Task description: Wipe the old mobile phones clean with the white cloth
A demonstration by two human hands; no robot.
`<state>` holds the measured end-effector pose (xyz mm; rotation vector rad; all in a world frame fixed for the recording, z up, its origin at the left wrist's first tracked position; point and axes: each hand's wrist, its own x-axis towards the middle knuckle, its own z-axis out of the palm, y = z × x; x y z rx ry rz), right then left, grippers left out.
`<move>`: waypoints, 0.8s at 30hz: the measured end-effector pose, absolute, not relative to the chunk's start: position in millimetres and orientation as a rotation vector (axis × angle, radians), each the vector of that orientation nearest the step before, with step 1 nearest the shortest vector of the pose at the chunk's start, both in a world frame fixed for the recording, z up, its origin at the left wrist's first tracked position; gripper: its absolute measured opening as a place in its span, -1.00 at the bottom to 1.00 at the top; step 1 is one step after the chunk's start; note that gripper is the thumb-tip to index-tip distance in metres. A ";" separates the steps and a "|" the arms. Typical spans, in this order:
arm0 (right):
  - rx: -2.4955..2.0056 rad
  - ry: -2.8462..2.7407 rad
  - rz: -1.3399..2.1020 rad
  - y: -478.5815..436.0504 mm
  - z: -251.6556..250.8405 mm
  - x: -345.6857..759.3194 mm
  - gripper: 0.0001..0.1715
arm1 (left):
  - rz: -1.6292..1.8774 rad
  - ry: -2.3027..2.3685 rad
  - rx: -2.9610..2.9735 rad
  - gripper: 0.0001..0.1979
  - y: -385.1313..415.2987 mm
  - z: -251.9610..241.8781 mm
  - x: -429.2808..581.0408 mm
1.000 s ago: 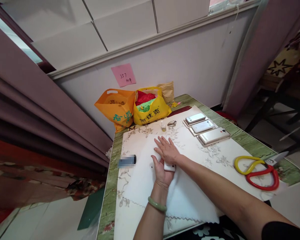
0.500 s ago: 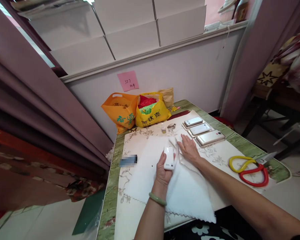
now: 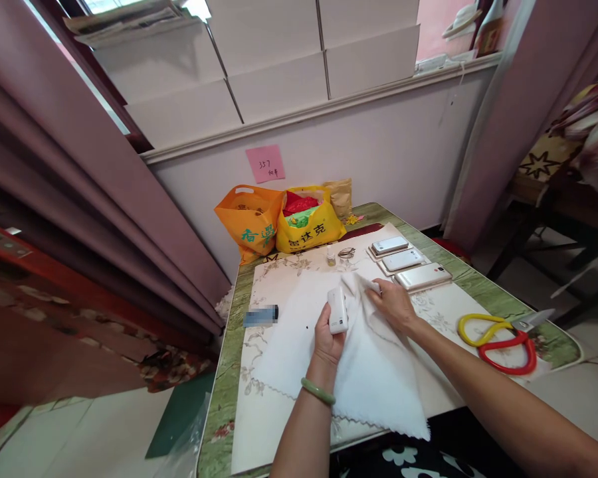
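Observation:
My left hand (image 3: 327, 342), with a green bangle on the wrist, is closed around a small white phone (image 3: 337, 311), held tilted above the cloth. A large white fleecy cloth (image 3: 369, 385) lies spread over the table and hangs toward my lap. My right hand (image 3: 393, 304) pinches a lifted edge of this cloth, just right of the phone. Behind my right hand, several phones (image 3: 422, 276) lie in a row on the tabletop. Some of the fingers of both hands are hidden.
Large scissors (image 3: 498, 340) with yellow and red handles lie at the right. A dark-ended blurred item (image 3: 260, 317) is at the left. A small bottle (image 3: 331, 256) and glasses (image 3: 347, 253) sit farther back, before an orange bag (image 3: 252, 222) and a yellow bag (image 3: 311, 229).
My right hand has gone from lying spread on the cloth to gripping its edge and raising it. The phone in my left hand has turned slightly. The camera view has shifted a little.

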<state>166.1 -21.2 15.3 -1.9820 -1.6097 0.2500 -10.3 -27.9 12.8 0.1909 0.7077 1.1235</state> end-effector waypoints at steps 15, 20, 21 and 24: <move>-1.484 -1.699 0.420 -37.9 49.7 103.0 -0.53 | 1.103 0.630 0.384 -0.65 -20.9 -8.4 -11.7; -1.683 -1.907 0.341 -19.3 32.2 75.7 -0.30 | 1.029 0.643 0.359 -0.54 -23.4 -5.1 -12.9; -1.721 -1.956 0.367 -18.2 30.5 72.1 -0.27 | 1.027 0.616 0.358 -0.53 -23.7 -4.4 -12.8; -1.717 -2.078 0.356 -20.0 28.7 67.4 -0.26 | 1.058 0.539 0.363 -0.49 -23.7 -2.9 -11.5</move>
